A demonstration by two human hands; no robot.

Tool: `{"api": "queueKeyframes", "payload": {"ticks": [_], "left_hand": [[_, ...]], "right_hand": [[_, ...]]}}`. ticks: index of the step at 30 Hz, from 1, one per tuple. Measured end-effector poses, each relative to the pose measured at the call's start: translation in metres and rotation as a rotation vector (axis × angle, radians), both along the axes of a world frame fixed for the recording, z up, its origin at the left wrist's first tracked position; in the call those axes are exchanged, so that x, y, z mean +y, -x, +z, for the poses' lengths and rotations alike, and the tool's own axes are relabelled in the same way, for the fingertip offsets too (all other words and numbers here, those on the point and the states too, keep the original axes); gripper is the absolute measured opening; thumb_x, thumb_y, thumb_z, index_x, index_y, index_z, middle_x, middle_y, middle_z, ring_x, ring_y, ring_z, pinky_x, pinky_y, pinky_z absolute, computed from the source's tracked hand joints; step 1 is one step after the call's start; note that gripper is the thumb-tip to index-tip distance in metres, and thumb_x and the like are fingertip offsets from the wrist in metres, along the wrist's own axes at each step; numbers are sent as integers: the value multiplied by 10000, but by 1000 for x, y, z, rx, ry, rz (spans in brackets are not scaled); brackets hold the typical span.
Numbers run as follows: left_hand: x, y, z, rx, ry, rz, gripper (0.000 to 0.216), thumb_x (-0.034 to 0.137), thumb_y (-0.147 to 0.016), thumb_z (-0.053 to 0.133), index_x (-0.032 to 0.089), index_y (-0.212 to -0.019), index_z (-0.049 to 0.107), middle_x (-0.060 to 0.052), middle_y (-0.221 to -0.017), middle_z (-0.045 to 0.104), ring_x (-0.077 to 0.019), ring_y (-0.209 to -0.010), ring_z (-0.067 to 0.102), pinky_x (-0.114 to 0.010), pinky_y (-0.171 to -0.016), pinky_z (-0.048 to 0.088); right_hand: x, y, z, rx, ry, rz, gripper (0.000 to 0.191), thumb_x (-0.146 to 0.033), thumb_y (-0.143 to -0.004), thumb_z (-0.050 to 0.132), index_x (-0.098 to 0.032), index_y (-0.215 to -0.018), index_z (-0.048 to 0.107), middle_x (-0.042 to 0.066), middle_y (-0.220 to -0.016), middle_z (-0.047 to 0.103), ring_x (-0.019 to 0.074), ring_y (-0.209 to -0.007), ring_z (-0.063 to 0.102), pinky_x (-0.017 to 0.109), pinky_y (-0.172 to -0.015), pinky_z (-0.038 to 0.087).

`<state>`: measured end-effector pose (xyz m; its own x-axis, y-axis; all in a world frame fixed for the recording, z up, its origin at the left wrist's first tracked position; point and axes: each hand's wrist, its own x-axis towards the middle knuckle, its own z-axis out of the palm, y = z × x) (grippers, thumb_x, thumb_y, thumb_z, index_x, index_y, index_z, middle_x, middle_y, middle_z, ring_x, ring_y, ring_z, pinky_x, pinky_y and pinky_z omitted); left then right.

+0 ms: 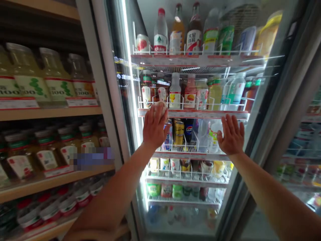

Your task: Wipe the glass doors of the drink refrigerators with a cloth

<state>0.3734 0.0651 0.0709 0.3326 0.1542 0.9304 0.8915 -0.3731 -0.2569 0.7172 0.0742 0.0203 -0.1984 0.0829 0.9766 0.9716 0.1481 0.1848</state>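
My left hand point(155, 128) presses a crumpled whitish cloth point(160, 106) against the glass door point(122, 78) of a lit drinks fridge. The cloth shows at the fingertips, and the palm hides the rest of it. Lower and to the right, my right hand point(232, 135) is open, its fingers stretched out and laid toward the same glass, with nothing in it. Behind the glass, a wire-fronted shelf point(193, 114) of bottles lies level with the cloth. Cans, among them a gold can point(179, 132) and a dark blue Pepsi can point(188, 130), stand below it between my hands.
Wooden shelves point(50, 113) with rows of juice bottles point(30, 72) stand close on the left. The fridge's top shelf point(200, 61) holds bottles, including a red-capped water bottle point(161, 31). A dark door frame point(273, 134) and another glass-fronted cooler point(301, 160) are at right.
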Motion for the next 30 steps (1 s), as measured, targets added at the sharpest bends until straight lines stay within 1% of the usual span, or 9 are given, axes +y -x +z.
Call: {"api": "queueKeyframes", "payload": {"ticks": [3,8,10,14,16,21,23,28,30], "left_hand": [[-2,5,-10,-80,-15,-2,685,358,-1001,468,199,-1609,198,-123,-1685,169,-338,-1569,40,-589,-1250,218],[-6,2,-67,253,43,-31,657,398,-974,533,196,-1566,330,-84,-1633,338,-303,-1570,71,-510,-1274,224],[-4,11,-63,225,38,-28,661,414,-979,524,170,-1562,331,-103,-1630,339,-299,-1569,68,-501,-1277,213],[3,32,-23,-66,-4,21,702,428,-1016,430,114,-1600,199,-172,-1672,181,-326,-1569,-7,-551,-1273,156],[5,32,-22,-112,6,13,712,449,-1019,414,104,-1601,191,-186,-1677,143,-341,-1568,-5,-567,-1270,134],[-1,14,-88,160,105,-93,601,428,-1003,467,173,-1540,379,-121,-1609,381,-311,-1569,78,-522,-1271,179],[-2,15,-97,229,125,-139,568,401,-993,503,212,-1522,416,-85,-1565,461,-276,-1568,117,-487,-1280,174],[2,34,-48,-101,41,-34,675,423,-1011,445,140,-1593,255,-153,-1676,179,-334,-1570,25,-563,-1276,119],[0,33,-41,-147,29,-12,700,432,-1019,414,127,-1607,189,-162,-1686,107,-349,-1568,15,-572,-1273,117]], "right_hand": [[-1,0,0,1,3,-5,659,-330,-987,456,-192,-1603,268,133,-1600,417,291,-1509,329,526,-1222,236],[0,0,0,-5,-16,-4,640,-330,-986,453,-177,-1589,305,139,-1586,438,289,-1498,353,520,-1218,241],[0,-1,0,-4,-11,-2,631,-329,-986,452,-172,-1583,320,140,-1582,445,287,-1496,356,515,-1220,238],[-1,0,1,24,39,-2,629,-347,-991,424,-171,-1584,316,138,-1593,428,293,-1510,325,528,-1221,222],[-2,0,2,30,68,-14,637,-360,-990,410,-171,-1589,303,134,-1603,412,292,-1519,302,530,-1223,213],[-2,-2,4,28,131,-73,648,-368,-986,366,-156,-1593,284,126,-1631,362,290,-1539,241,528,-1231,177],[-1,-3,4,25,152,-93,649,-373,-987,356,-157,-1594,281,122,-1637,353,292,-1543,231,528,-1233,171],[0,-3,3,20,97,-67,653,-374,-984,355,-193,-1604,256,106,-1629,374,286,-1538,253,533,-1233,178],[0,-3,3,24,87,-53,654,-367,-982,366,-202,-1605,255,103,-1626,381,287,-1536,262,535,-1231,185]]}}
